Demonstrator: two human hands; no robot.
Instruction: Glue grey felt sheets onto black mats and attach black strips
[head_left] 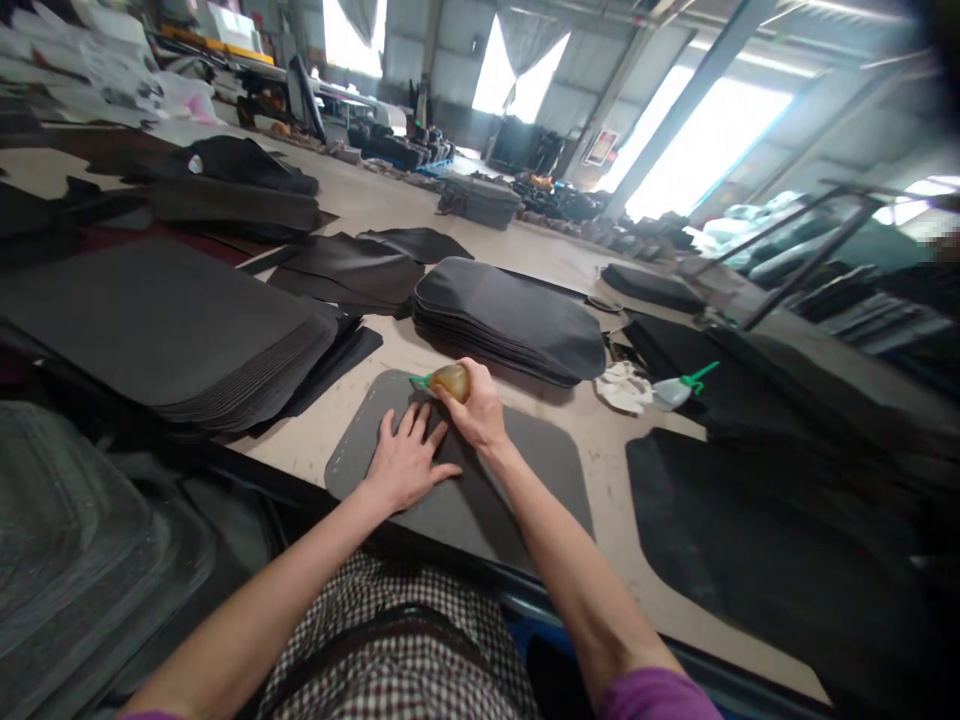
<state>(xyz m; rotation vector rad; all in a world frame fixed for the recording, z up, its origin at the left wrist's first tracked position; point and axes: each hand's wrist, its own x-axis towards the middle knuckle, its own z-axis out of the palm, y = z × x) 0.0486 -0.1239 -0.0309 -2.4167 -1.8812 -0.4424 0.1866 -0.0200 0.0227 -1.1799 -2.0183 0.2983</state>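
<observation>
A dark grey panel with rounded corners lies flat on the table in front of me. Light dashes run along its left edge. My left hand rests on the panel with its fingers spread. Just to the right and farther back, my right hand is wrapped round a squeeze bottle holding amber-coloured liquid. The bottle is tilted to the left, and its green nozzle is over the panel near the far edge. Whether the tip touches the surface I cannot tell.
A stack of rounded dark panels stands behind my hands, with a larger stack at left. To the right lie a white cloth, a second bottle with a green nozzle and dark sheets. The table's front edge is close to my body.
</observation>
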